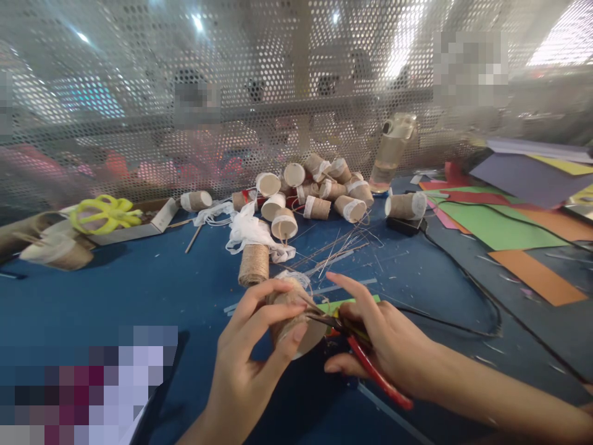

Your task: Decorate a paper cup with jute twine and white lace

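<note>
My left hand (264,334) is closed around a twine-wrapped paper cup (309,337), tilted with its pale round end toward me and white lace at its far end. In my right hand (389,337) is a pair of red-handled pliers (365,358), with the index finger stretched out past the tool. The dark jaws reach the cup's edge beside my left fingertips; whether they grip anything there is hard to see. Just beyond my left hand stands a spool of twine (254,264), with a bundle of white lace ribbon (250,228) above it.
Several twine-wrapped cups (317,208) are piled by the perforated metal screen (296,80). A bottle (393,148), coloured paper (495,222) and a black cable (463,272) lie to the right. Left are a yellow ring-shaped roll (109,213) and another cup (69,253). Glue sticks and scraps litter the middle.
</note>
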The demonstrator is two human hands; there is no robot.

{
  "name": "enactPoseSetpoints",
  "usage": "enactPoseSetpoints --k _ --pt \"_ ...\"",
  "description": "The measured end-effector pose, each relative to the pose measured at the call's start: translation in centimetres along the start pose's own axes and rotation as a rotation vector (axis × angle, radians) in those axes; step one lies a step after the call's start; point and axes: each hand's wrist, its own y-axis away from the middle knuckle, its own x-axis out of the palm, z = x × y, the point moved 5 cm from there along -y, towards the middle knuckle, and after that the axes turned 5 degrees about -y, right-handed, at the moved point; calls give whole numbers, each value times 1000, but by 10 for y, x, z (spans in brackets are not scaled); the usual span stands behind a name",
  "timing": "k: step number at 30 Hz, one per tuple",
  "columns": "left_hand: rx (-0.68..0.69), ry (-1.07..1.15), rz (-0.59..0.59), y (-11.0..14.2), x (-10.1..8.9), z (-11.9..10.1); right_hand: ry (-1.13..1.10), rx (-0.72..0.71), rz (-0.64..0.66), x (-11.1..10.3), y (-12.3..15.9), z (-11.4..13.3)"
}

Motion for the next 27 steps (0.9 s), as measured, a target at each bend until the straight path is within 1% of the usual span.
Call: enactPoseSetpoints --k 4,8,13,18,23,27 --pt "26 2 -3 0 0 0 86 -69 26 1 0 2" --pt "54 -9 -10 0 1 -1 107 -87 16 2 -1 2" --pt "56 -28 -14 2 1 0 175 -111 1 2 -2 2" --pt "54 -23 -12 2 0 1 173 -113 -6 3 -1 1" --pt "85 -18 1 -1 1 -3 163 -127 -23 3 -1 0" --pt "79 -6 7 -1 2 -5 167 -121 -33 4 -1 -2"
